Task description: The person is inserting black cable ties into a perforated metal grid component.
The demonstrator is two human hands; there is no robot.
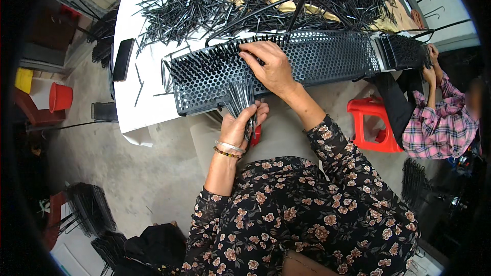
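My left hand point(240, 122) is closed around a fanned bundle of thin black sticks point(239, 94), just below the near edge of a long perforated black panel point(327, 56). Upright black sticks point(199, 64) fill many holes on the panel's left part, most densely along its far side. Above that part is my right hand point(268, 64), thumb and forefinger pinched at the edge of the standing sticks. What lies between those fingertips is too small to make out.
A big heap of loose black sticks point(189, 5) covers the white table point(125, 107) beyond the panel. A black phone point(123, 60) lies at the left. To the right, a person in a plaid shirt point(440, 122) handles another black panel point(404, 51), near a red stool point(373, 122).
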